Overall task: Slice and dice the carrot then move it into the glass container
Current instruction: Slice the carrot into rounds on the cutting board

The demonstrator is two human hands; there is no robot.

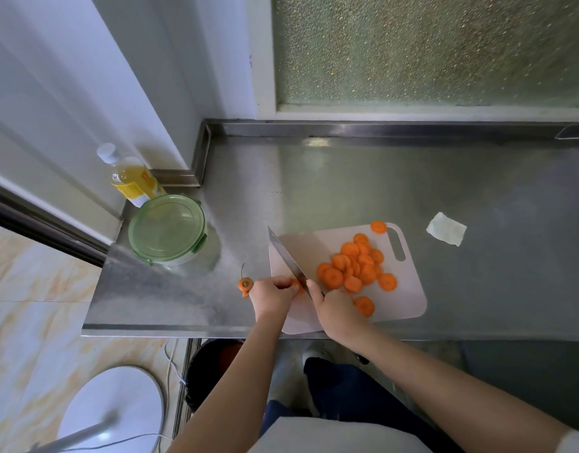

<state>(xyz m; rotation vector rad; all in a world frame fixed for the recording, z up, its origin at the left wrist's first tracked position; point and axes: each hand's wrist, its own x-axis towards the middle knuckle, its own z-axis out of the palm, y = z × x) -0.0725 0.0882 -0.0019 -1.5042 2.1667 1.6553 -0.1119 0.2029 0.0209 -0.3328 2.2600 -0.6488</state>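
The left hand (pixel 271 294) covers the carrot stub — the knife (pixel 286 258) handle is buried in the right hand (pixel 335 308).

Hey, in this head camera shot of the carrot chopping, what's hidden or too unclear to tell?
- Head view: the uncut carrot remainder sits under the left hand; its length is hidden.
- The steel knife handle is covered by the right hand.
- The round glass container with green lid: contents unreadable through the tinted lid.
- The yellow bottle label is too small to read.
- The white cutting board near corner is hidden by the forearms.
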